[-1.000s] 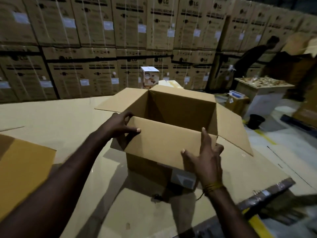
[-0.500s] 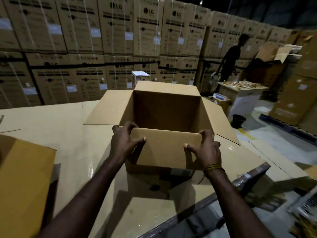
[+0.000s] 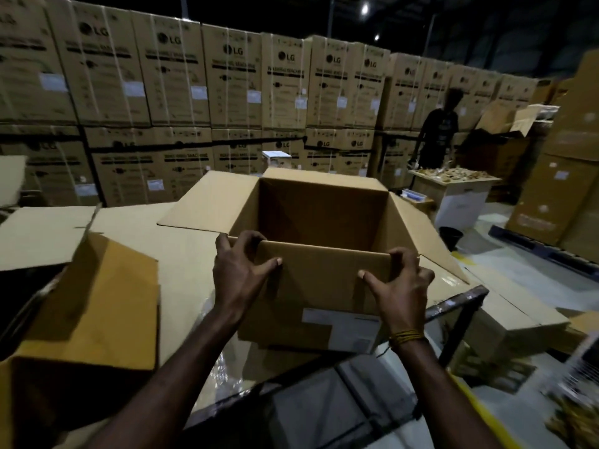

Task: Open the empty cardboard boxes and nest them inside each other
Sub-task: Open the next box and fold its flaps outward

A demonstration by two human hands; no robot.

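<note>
An open, empty cardboard box [image 3: 324,215] stands on the cardboard-covered table [image 3: 181,254], its side flaps spread left and right and its near flap folded down against the front wall. My left hand [image 3: 240,270] grips the left end of that near flap, fingers curled over its top edge and thumb on its face. At the flap's right end my right hand [image 3: 400,286] holds it the same way. A larger open cardboard box [image 3: 94,303] sits at the near left, its flap raised.
Stacked LG cartons [image 3: 227,92] wall off the far side. A person [image 3: 439,131] stands at the back right behind a small table [image 3: 453,179]. A black bucket [image 3: 451,236] sits on the floor. More cartons [image 3: 557,196] rise at the right. The table's metal edge [image 3: 460,303] runs near my right wrist.
The near flap has been folded from sticking out towards me to lying down against the box's front. Both hands shifted to its top corners, and a white label on the front wall now shows.
</note>
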